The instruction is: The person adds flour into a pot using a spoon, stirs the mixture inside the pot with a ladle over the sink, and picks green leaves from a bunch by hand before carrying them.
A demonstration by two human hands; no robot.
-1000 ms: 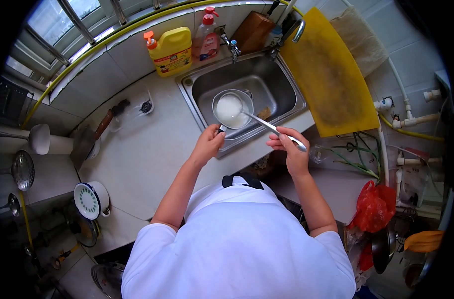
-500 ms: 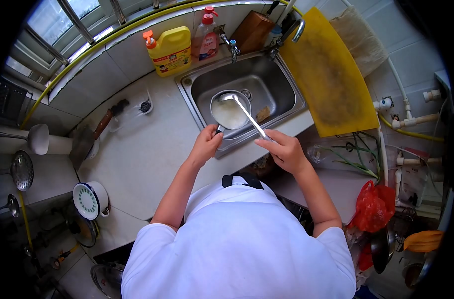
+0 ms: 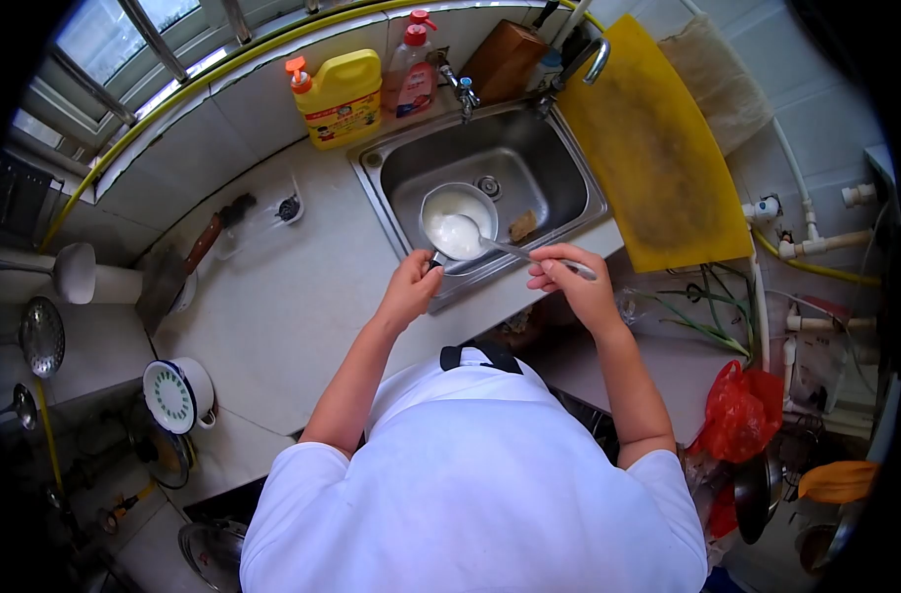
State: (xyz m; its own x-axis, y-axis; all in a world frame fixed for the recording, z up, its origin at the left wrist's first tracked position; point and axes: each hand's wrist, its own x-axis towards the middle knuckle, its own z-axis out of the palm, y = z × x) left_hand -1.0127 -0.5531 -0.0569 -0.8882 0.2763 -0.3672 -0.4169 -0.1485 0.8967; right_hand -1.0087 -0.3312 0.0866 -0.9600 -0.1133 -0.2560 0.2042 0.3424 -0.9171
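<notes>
A small saucepan [image 3: 429, 206] with cloudy white liquid in it is held over the near side of the sink [image 3: 559, 193]. My left hand [image 3: 409, 290] is closed round its short dark handle. In my right hand [image 3: 573, 282] is the metal handle of a ladle [image 3: 510, 248], which points down and left into the pan. The ladle's bowl sits inside the pan and looks full of the white liquid. A brownish sponge-like piece [image 3: 521, 226] lies in the basin, right of the pan.
Behind the sink are a tap [image 3: 596, 61], a yellow detergent jug [image 3: 343, 99] and a pink soap bottle [image 3: 412, 74]. A yellow cutting board [image 3: 648, 148] leans at the right. On the left counter lie a cleaver [image 3: 162, 287] and a white enamel pot [image 3: 201, 390].
The ladle has turned from a steep slant to a flatter one, and its bowl has dipped lower in the pan and filled. My right hand has shifted slightly right and up.
</notes>
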